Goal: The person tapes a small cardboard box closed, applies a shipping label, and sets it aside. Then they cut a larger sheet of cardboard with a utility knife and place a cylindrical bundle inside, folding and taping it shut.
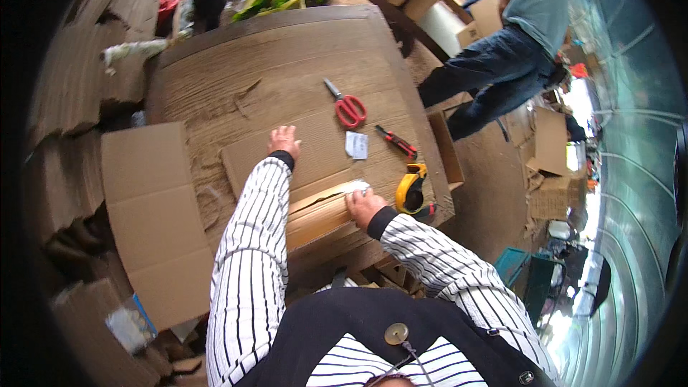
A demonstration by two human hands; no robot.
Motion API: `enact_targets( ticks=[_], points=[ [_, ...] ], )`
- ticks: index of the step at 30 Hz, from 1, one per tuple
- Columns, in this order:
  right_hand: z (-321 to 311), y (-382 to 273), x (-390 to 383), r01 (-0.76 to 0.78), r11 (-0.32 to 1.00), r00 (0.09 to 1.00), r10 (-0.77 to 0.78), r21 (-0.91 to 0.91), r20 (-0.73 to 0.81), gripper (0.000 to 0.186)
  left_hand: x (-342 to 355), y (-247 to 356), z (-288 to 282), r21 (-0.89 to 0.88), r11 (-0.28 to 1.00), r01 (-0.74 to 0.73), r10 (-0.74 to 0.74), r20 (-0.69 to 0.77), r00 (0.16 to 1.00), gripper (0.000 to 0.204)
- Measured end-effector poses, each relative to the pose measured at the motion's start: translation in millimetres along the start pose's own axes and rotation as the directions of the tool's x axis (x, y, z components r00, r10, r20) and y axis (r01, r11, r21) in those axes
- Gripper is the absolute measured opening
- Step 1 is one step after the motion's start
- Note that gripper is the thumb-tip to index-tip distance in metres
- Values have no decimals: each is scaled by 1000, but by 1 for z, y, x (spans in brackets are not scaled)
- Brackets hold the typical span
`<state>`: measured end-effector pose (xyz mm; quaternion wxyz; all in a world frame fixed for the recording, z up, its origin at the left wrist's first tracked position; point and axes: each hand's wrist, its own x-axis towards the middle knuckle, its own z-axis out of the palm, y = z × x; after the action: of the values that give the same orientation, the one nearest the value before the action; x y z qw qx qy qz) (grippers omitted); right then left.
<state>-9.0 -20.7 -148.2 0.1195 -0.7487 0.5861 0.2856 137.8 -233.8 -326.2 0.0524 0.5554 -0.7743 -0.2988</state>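
A brown cardboard box (319, 223) lies at the near edge of the wooden table, with a dark slit along its top and a flap (315, 161) spread out beyond it. My left hand (284, 143) rests on the flap's far edge, its fingers stretched out. At the box's right end my right hand (365, 206) is closed over the corner, beside a small whitish patch whose kind I cannot make out. Beyond the hands are red-handled scissors (350, 110), a white paper slip (356, 145), a red-and-black utility knife (396, 141) and a yellow tape dispenser (411, 190).
A flat cardboard sheet (154, 208) overhangs the left side of the table (208, 72). Cardboard stacks (72, 86) rise farther left. Leafy greens in a yellow bag (271, 3) are past the far edge. A person in jeans (494, 61) bends over boxes at right.
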Motion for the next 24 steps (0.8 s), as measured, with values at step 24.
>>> enact_targets(
  ticks=[24],
  points=[
    [10,5,14,-93,994,991,86,65,102,27,-119,95,-89,-43,918,-393,395,149,907,29]
  ],
)
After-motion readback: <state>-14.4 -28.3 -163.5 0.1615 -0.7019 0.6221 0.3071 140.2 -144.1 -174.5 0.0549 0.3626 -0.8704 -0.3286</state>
